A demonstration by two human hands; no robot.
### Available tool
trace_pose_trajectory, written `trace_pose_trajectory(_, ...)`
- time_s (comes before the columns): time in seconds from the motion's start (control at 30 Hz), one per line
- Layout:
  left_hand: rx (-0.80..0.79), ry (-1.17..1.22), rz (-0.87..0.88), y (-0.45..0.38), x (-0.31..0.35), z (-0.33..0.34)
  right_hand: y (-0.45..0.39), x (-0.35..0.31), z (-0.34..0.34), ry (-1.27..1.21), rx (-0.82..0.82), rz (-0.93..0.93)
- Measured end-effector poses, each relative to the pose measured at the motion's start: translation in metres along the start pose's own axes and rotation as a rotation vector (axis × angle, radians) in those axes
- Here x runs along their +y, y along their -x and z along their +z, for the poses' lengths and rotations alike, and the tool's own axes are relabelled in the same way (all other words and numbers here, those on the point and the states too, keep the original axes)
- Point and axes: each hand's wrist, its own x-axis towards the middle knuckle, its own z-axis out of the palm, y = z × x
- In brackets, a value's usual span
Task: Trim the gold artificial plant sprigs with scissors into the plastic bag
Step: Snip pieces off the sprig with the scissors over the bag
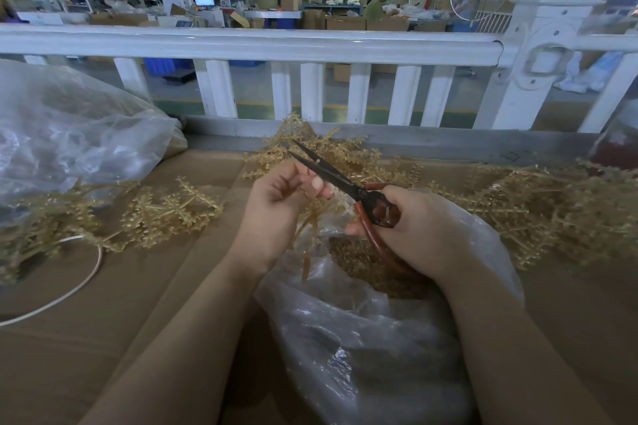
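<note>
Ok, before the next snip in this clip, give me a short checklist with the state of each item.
1. Scissors held in the right hand, fingers through the red handles: ok.
2. Blades parted, ready to cut: ok.
3. Gold sprig held by the left hand: ok.
4. Sprig over the open plastic bag, trimmings already inside: ok.
5. Stem between the blades: cannot tell.
6. Left fingertips clear of the blades: not ok, they sit right beside the lower blade.

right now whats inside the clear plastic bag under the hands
The clear plastic bag holds a heap of small gold trimmed plant pieces, visible through its open mouth. How deep the heap goes is hidden by the right hand and crumpled plastic.
</note>
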Motion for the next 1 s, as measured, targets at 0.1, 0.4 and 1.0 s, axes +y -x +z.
trace_pose_trajectory(0.1, -0.006, -0.046, -0.01, 0.001, -0.0009, 0.0014, -0.0001, 0.0009, 0.0008, 0.014, -0.012, -0.01)
trace_pose_trajectory(0.4, -0.055, -0.108, -0.014, 0.0036, -0.0055, 0.0035, 0.004, 0.0004, 0.0017, 0.042, 0.026, -0.06)
trace_pose_trajectory(1.0, -0.039, -0.122, 0.043, 0.0025, -0.0086, 0.0036, 0.0022, -0.0054, -0.0023, -0.008, 0.055, -0.078)
